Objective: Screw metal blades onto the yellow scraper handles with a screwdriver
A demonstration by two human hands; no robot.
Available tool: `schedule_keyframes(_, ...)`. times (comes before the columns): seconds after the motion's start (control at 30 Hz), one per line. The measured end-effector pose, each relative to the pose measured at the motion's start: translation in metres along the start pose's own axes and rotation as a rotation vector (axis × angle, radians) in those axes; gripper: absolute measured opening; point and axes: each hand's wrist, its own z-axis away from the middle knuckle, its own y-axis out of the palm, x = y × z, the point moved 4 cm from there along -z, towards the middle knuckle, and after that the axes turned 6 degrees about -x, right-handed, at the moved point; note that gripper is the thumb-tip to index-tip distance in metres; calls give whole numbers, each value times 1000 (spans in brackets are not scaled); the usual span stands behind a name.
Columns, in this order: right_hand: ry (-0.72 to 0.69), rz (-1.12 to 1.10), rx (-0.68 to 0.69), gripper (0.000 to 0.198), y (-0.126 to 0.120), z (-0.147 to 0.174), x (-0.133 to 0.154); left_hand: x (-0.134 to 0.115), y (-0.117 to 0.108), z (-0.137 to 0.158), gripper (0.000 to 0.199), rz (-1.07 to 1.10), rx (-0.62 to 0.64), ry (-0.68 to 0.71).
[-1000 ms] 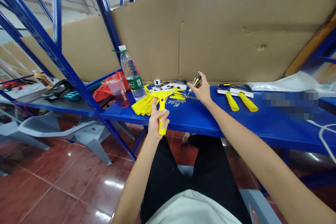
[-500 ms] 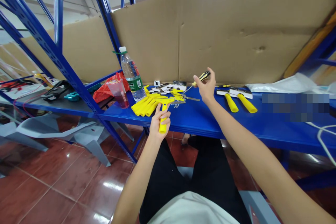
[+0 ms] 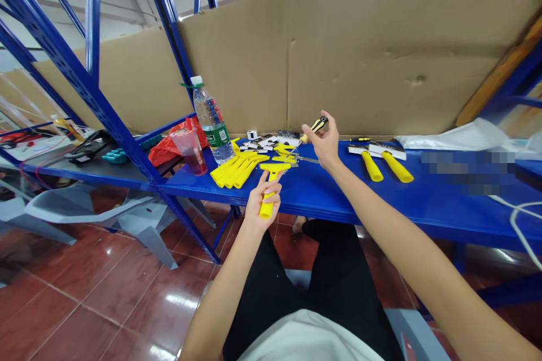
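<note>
My left hand (image 3: pixel 259 203) is wrapped around the handle of a yellow scraper (image 3: pixel 275 167), its wide head pointing up and away from me. In my right hand (image 3: pixel 327 146) is a screwdriver (image 3: pixel 314 129) with a black and cream handle, tilted so its shaft slopes down to the left. The tip is close to the scraper head; I cannot tell if they touch. Left of the scraper, several yellow handles (image 3: pixel 235 172) lie in a row on the blue table (image 3: pixel 313 197). Behind it are small yellow pieces (image 3: pixel 283 150), thin metal blades (image 3: pixel 308 159) and small white pieces.
A water bottle (image 3: pixel 213 127) and a cup with red drink (image 3: pixel 192 152) stand at the left, beside a red plastic bag (image 3: pixel 158 152). To the right lie two yellow-handled scrapers (image 3: pixel 397 167) with black-and-white heads. Cardboard (image 3: pixel 359 45) walls the back; a blue post (image 3: pixel 127 118) rises at left.
My right hand has moved left with the screwdriver, its tip coming closer to the scraper head. My left hand has shifted slightly right and toward me with the scraper.
</note>
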Motion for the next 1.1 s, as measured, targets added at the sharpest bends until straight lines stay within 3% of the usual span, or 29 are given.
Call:
schedule_keyframes(0.4,-14,44,84,113,9,10,3,-2,0,-2,53,-85,4,30)
schedule_keyframes(1.1,-54,90,76,111,9,12,6,-1,2,1,54,-81,5,42)
